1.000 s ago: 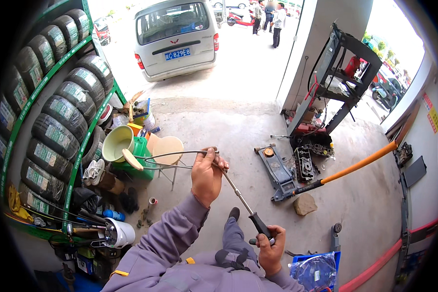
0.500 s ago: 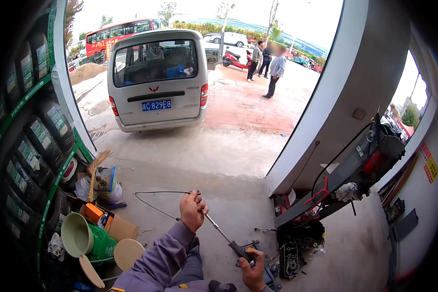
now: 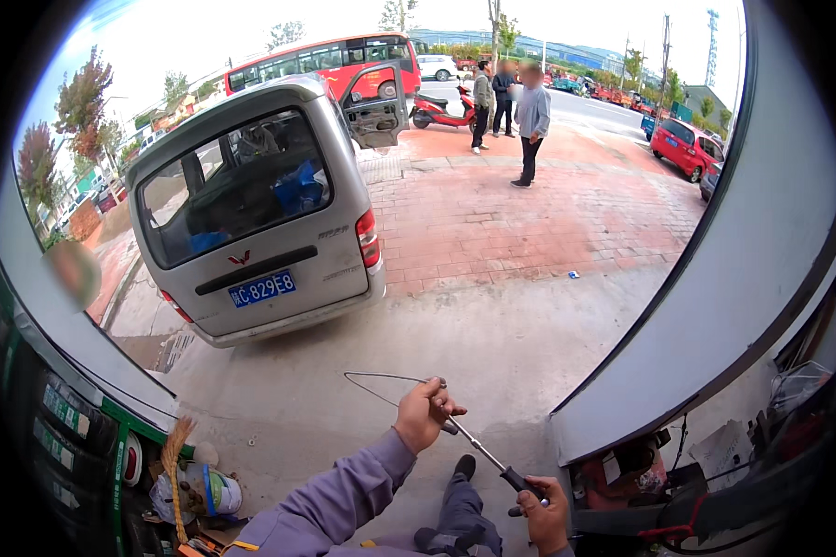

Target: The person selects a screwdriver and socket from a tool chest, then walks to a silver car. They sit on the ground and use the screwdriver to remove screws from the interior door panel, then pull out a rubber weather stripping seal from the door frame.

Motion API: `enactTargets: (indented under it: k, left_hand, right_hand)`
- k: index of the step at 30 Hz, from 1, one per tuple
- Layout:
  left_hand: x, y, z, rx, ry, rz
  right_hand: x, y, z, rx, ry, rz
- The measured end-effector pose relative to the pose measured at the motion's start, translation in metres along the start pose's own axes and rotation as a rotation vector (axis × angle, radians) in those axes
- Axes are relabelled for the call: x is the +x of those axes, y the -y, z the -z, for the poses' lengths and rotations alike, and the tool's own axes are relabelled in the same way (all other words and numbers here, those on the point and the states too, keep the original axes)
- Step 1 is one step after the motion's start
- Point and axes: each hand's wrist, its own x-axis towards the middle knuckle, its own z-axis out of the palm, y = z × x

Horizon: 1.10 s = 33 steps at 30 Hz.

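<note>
Both my hands are in front of me over the concrete floor. My left hand [image 3: 425,416] is closed on a thin grey bent cable [image 3: 386,375], which sticks out to the left as a narrow loop. A steel-shafted tool with a black handle [image 3: 478,449] slants down to the right from beside that hand. My right hand [image 3: 546,512] is closed round its black handle. Whether the cable joins the shaft is hidden behind my left fingers.
A grey van [image 3: 251,223] stands ahead left with a door open. People [image 3: 531,121] stand near a red scooter [image 3: 444,111]. Tyres [image 3: 61,436] on a green rack, a white bucket [image 3: 221,492] and a straw broom [image 3: 173,473] are left. A white pillar [image 3: 678,306] rises right.
My view has swung and moved forward toward the doorway; the van looks closer. Floor parts and the engine stand have slid out of view or low right. Both hands keep their holds.
</note>
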Motion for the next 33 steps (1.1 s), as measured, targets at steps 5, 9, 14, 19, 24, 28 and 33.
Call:
enactTargets:
  k: [5,9,14,19,24,28,33]
  left_hand:
    - [0.217,-0.076,-0.003,-0.136,-0.014,0.1]
    - [0.379,-0.166,-0.07,-0.185,-0.095,-0.047]
    - [0.645,-0.261,-0.084,-0.29,-0.181,-0.051]
    - [0.923,-0.3,-0.077,-0.282,-0.129,0.084]
    - [1.128,-0.328,-0.07,-0.223,-0.15,0.429]
    - [1.328,-0.425,-0.086,-0.105,0.005,0.384]
    - [1.611,-0.557,-0.048,-0.302,0.025,0.108]
  right_hand:
    - [0.248,-0.004,-0.013,-0.135,0.096,-0.058]
    - [0.451,0.02,-0.033,0.508,0.138,-0.39]
    - [0.705,0.043,-0.08,0.466,0.197,-0.137]
    - [0.922,-0.025,-0.124,0.368,0.088,-0.251]
    - [1.117,-0.054,-0.152,0.482,0.065,-0.213]
    - [1.339,-0.097,-0.18,0.378,0.26,-0.233]
    - [1.664,-0.184,-0.27,0.445,0.283,-0.275]
